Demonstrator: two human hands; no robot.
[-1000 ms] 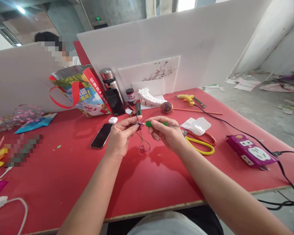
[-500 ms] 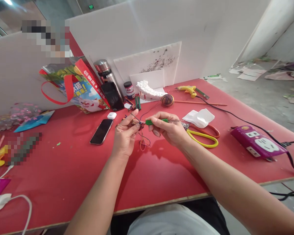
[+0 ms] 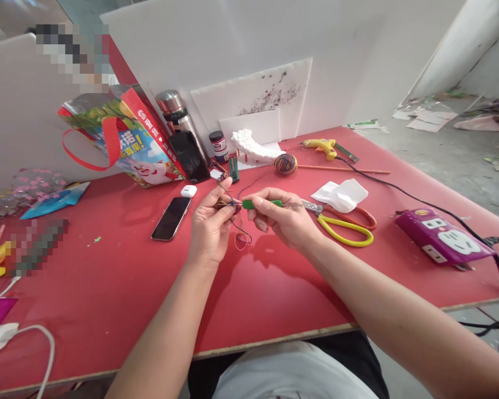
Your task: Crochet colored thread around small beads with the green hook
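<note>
Between the fingers of my left hand (image 3: 211, 224) is a small piece of multicoloured yarn work (image 3: 231, 206), with a loose loop of yarn (image 3: 243, 239) hanging below it. My right hand (image 3: 284, 217) grips the green handle (image 3: 269, 204) of a thin metal hook, whose shaft sticks out to the right. The handle's left end is at the yarn work, and its tip is hidden there. One strand runs from the work up to the multicoloured yarn ball (image 3: 286, 164). Both hands are held close together above the red table (image 3: 241, 299).
Right of my hands are scissors (image 3: 344, 226), crumpled white paper (image 3: 341, 195) and a purple power strip (image 3: 444, 235). A glue gun (image 3: 322, 148) lies behind. On the left are a phone (image 3: 171, 218), an earphone case (image 3: 189, 191), a bag (image 3: 128, 141) and a steel flask (image 3: 176, 111).
The whole view has shifted slightly. Both hands keep their grips, and the hook handle and yarn work have moved slightly left. The hanging yarn loop has changed shape a little.
</note>
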